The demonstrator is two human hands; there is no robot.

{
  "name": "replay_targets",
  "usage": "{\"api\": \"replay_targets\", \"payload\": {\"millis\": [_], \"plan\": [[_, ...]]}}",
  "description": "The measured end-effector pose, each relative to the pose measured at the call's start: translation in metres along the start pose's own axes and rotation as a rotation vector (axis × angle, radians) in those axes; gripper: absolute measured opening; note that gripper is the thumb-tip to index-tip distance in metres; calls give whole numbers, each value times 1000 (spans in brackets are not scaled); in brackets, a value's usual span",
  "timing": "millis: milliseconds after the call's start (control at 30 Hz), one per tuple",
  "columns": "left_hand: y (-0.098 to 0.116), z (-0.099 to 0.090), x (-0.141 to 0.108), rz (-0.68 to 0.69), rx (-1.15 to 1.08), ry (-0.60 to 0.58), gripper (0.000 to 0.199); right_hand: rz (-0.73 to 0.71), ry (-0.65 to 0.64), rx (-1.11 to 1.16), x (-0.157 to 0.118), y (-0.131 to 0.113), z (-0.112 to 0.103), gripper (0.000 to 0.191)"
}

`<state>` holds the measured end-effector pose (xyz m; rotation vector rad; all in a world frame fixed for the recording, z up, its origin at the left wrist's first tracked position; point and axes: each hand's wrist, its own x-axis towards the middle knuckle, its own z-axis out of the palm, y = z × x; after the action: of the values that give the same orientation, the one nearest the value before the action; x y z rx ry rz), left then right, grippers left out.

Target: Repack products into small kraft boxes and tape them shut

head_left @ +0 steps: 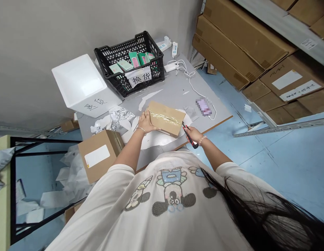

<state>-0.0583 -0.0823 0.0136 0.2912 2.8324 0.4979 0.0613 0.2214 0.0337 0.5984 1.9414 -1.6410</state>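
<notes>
A small brown cardboard box [166, 116] lies on the table, with shiny clear tape along its top seam. My left hand [146, 122] rests on its left end, thumb and fingers spread apart over the corner and front side. My right hand [193, 134] is closed around a red and black utility knife [187, 131]. The knife's tip meets the right end of the box, close to the taped seam; whether the blade is in the tape I cannot tell. White paper [154, 139] lies under the box.
Behind stand a black plastic crate [120, 81] holding several green packs and a white bin [86, 101]. Crumpled wrapping [117, 116] and a larger carton [95, 157] are at left. A charging cable [193, 83] runs to a blurred phone [203, 106]. Shelves with cartons [243, 38] rise at right.
</notes>
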Motion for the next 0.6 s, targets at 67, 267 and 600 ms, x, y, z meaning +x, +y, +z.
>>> {"api": "replay_targets", "payload": {"millis": [67,267,600], "plan": [[-1,0,0,8,-1,-8,151,14,-40,-44,-4,2,-5,34],[-3,1,2,30,3,-7,152,-8,-56,-70,-3,-2,-9,33],[-4,0,2,17,-6,-20,153,-3,-58,-22,-10,5,-1,31]]}}
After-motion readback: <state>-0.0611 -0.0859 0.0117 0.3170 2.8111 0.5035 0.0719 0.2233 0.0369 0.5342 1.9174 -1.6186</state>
